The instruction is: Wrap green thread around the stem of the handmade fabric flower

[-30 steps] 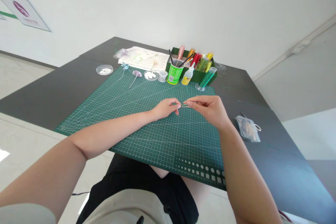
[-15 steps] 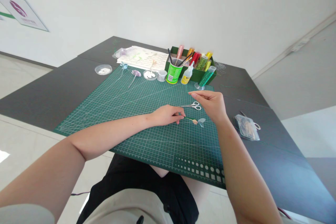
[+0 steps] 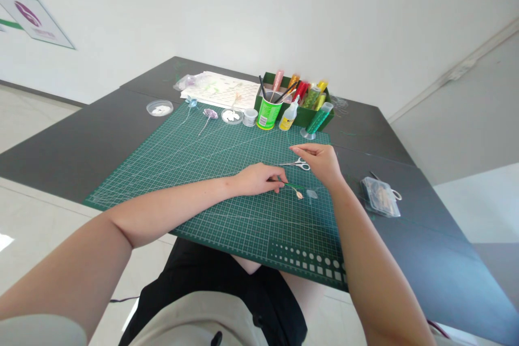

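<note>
My left hand point(image 3: 265, 179) is closed in a pinch on the green stem of an artificial flower point(image 3: 299, 194), low over the cutting mat. At the stem's far end show a small peach bud and pale blue translucent petals, blurred. My right hand point(image 3: 318, 159) is raised above and to the right of the flower, thumb and fingertips pressed together. Anything between those fingertips is too thin to make out. Silver scissors point(image 3: 300, 164) lie on the mat behind my left hand, partly behind my right hand.
The green cutting mat point(image 3: 227, 216) covers the near table. Along its back stand a green can of tools point(image 3: 267, 113), a glue bottle point(image 3: 288, 117), a box of coloured tubes point(image 3: 300, 113) and a purple flower point(image 3: 210, 114). A clear plastic case point(image 3: 380, 197) lies at right.
My right hand has shifted slightly left and down. The flower has turned in my left hand, so its bud and petals sit differently. The left arm stays in place.
</note>
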### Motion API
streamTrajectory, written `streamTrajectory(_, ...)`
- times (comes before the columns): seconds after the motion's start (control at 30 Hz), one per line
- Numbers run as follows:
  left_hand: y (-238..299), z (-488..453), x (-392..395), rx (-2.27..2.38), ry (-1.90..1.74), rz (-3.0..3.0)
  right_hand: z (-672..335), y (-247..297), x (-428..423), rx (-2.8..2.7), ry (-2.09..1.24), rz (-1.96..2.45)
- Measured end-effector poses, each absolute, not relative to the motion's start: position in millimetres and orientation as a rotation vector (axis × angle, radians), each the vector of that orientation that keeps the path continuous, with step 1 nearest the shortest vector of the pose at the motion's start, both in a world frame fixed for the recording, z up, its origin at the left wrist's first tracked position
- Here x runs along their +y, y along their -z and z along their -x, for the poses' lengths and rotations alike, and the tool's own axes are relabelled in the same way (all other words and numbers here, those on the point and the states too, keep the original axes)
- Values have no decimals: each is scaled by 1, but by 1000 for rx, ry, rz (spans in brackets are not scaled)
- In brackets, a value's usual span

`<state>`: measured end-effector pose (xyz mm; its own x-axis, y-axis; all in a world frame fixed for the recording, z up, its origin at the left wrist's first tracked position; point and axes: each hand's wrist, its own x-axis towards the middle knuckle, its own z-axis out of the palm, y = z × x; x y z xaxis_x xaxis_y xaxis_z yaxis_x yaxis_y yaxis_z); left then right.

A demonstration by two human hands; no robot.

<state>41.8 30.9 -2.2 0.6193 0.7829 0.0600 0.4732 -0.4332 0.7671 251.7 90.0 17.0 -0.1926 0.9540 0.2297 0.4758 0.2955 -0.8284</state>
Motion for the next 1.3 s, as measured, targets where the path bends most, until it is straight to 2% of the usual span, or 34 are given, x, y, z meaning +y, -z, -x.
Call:
streamTrajectory(0.57,2,-42,27,1003,-686,-2109,-260,-6,99,-1837,-791,1341)
streamTrajectory(1.3,-1,-42,22,1023,-944,-2085,-266,-1,106,-1812,-1054,1319)
